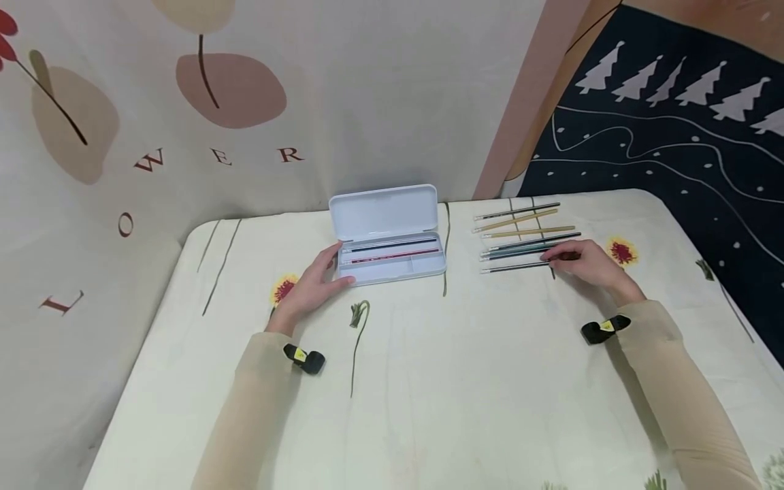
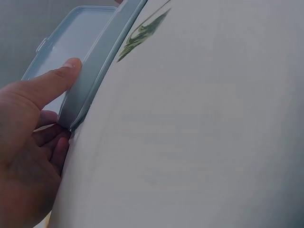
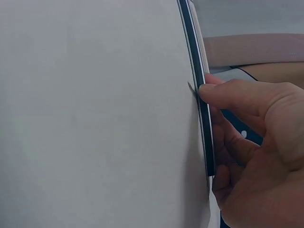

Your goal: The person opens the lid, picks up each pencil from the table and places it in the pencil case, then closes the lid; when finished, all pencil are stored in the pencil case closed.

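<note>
Holding case [image 1: 372, 273] and pencil [image 3: 205, 128], hands [image 1: 314, 280] face cloth [image 1: 380, 102] lettered "LOWER".

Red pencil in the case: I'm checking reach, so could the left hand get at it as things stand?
Likely yes: the left hand grips the case at its left end, the lid stands open and nothing covers the red pencil, though that grip may need to loosen first.
</note>
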Tool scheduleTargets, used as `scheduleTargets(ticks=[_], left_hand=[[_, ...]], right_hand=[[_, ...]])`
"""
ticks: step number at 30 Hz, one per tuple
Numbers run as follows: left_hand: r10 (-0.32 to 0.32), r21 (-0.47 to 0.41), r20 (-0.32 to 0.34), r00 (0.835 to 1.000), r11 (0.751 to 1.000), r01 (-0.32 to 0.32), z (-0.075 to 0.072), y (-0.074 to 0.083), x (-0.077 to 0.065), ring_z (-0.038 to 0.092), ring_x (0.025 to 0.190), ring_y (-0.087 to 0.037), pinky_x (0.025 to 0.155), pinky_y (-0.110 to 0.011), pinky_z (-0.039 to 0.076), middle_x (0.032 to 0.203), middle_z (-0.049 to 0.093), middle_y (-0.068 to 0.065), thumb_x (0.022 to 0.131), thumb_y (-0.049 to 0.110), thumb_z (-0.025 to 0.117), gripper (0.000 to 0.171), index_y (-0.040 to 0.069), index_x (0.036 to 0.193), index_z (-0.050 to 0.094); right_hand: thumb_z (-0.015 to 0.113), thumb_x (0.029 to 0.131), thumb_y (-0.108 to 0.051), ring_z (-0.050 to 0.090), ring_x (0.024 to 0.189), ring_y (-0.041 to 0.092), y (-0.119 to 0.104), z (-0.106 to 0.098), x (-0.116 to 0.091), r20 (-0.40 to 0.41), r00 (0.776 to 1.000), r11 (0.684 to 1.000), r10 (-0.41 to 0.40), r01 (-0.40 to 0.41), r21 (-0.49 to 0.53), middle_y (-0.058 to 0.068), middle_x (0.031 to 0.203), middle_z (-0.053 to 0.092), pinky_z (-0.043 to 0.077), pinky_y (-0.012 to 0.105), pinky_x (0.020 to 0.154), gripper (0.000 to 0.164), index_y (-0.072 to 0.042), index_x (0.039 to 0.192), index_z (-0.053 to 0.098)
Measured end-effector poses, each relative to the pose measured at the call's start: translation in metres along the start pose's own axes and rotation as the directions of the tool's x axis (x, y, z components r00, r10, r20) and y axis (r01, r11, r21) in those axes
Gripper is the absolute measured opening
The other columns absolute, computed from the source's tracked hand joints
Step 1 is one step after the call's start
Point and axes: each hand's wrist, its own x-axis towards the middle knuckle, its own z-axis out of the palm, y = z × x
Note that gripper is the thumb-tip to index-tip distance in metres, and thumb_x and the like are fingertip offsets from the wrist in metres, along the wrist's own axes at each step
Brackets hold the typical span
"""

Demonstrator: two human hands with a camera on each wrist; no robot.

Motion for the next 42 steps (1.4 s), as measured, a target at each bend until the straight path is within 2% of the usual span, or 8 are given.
scheduleTargets(ticks=[5, 11, 18, 31, 42], left_hand=[[-0.009, 0.01, 0.003, 1.0, 1.0, 0.009, -0.001, 0.001, 0.001, 0.024, 0.141, -0.034, 0.113, -0.05, 0.021, 0.159, 0.017, -0.01, 0.092, 0.035, 0.067, 0.084, 0.015, 0.156, 0.015], [0.0, 0.0, 0.002, 1.0, 1.0, 0.0, -0.001, 0.003, -0.001, 0.025, 0.14, -0.035, 0.113, -0.05, 0.021, 0.159, 0.018, -0.011, 0.092, 0.033, 0.067, 0.084, 0.014, 0.156, 0.016], [0.007, -0.001, 0.005, 1.0, 1.0, -0.007, -0.001, 0.001, 0.0, 0.026, 0.14, -0.036, 0.113, -0.05, 0.021, 0.158, 0.018, -0.012, 0.092, 0.03, 0.067, 0.083, 0.012, 0.155, 0.016], [-0.01, 0.009, 0.008, 1.0, 1.0, 0.01, -0.001, 0.0, 0.001, 0.026, 0.14, -0.035, 0.113, -0.05, 0.022, 0.159, 0.017, -0.01, 0.092, 0.034, 0.067, 0.085, 0.015, 0.156, 0.015], [0.003, -0.001, 0.007, 1.0, 1.0, -0.003, -0.001, 0.0, 0.0, 0.026, 0.14, -0.035, 0.113, -0.05, 0.021, 0.159, 0.018, -0.01, 0.092, 0.033, 0.067, 0.084, 0.014, 0.156, 0.016]], right_hand=[[0.063, 0.092, -0.002, 0.055, 0.079, 0.008, 0.0, 0.002, 0.0, 0.019, 1.0, 1.0, -0.014, 0.014, 0.009, 0.023, 0.109, 0.064, 0.046, 0.016, 0.066, 0.022, 0.008, 0.112, 0.067], [0.064, 0.093, -0.005, 0.053, 0.079, 0.013, -0.006, 0.005, -0.001, 0.025, 0.999, 0.999, 0.024, -0.023, -0.025, 0.019, 0.104, 0.065, 0.046, 0.019, 0.065, 0.02, 0.005, 0.109, 0.068], [0.063, 0.093, -0.007, 0.055, 0.082, 0.014, -0.008, 0.007, -0.001, 0.018, 0.999, 0.998, 0.049, -0.048, -0.035, 0.019, 0.107, 0.065, 0.046, 0.021, 0.066, 0.019, 0.002, 0.109, 0.07], [0.065, 0.092, -0.009, 0.052, 0.084, 0.018, -0.017, 0.014, -0.004, -0.019, 0.999, 0.998, 0.033, -0.034, -0.047, 0.018, 0.106, 0.065, 0.043, 0.023, 0.065, 0.019, 0.001, 0.109, 0.07], [0.066, 0.091, -0.007, 0.053, 0.082, 0.021, -0.021, 0.021, 0.0, -0.025, 1.0, 0.999, -0.004, 0.003, -0.044, 0.017, 0.105, 0.066, 0.048, 0.026, 0.058, 0.018, 0.0, 0.108, 0.071]])
